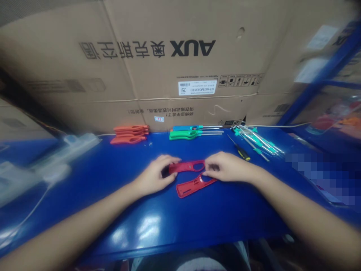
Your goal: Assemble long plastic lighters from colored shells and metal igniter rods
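Observation:
Two red lighter shell halves lie over the table in the middle of the head view. My left hand [156, 174] grips the wide left end of the upper shell half [184, 167], thumb below and fingers above. At the other end, my right hand [229, 167] pinches the tip beyond the oval trigger hole. The lower shell half [189, 188] shows its hollow inside with ribs and slots. Its right end reaches under my right fingers; whether they grip it too is hidden.
Orange lighter shells [129, 134] are stacked at the back left. Behind my hands lie a green lighter [183, 135] and a blue lighter [184, 128]. A screwdriver [239, 148] and metal tubes with teal parts [255, 139] lie right. A power strip [67, 150] sits left; cardboard [158, 75] stands behind.

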`<state>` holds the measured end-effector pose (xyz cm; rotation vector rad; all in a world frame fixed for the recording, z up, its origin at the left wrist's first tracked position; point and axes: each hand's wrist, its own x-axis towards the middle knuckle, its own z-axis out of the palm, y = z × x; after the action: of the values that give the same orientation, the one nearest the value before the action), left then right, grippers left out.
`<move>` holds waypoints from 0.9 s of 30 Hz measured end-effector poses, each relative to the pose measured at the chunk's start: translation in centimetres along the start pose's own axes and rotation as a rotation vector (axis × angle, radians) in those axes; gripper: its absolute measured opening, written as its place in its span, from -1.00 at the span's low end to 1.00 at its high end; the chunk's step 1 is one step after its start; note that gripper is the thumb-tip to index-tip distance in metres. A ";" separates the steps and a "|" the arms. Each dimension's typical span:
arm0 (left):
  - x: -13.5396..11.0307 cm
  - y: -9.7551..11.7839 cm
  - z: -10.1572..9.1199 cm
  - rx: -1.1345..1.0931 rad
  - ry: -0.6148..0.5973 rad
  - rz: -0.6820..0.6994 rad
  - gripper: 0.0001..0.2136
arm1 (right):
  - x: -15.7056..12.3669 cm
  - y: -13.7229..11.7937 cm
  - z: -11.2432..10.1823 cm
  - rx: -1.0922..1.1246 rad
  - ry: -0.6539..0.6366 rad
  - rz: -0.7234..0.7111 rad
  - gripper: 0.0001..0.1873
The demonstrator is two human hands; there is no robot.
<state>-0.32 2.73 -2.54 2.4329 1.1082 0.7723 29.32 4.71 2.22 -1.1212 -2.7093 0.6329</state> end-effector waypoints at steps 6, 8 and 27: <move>0.1 0.2 0.0 0.003 -0.018 0.017 -0.64 | 0.4 0.0 1.0 -0.140 0.105 -0.085 -0.84; 0.1 0.2 0.0 0.003 -0.020 0.021 -0.64 | 0.5 0.1 1.2 -0.138 0.132 -0.127 -0.86; 0.0 1.7 -0.7 0.030 -0.102 0.208 -0.72 | 0.3 0.1 0.9 -0.211 0.100 -0.226 -0.79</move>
<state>0.21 1.77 -1.07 2.6100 0.8450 0.6875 28.89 4.71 1.34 -0.8409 -2.8078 0.2560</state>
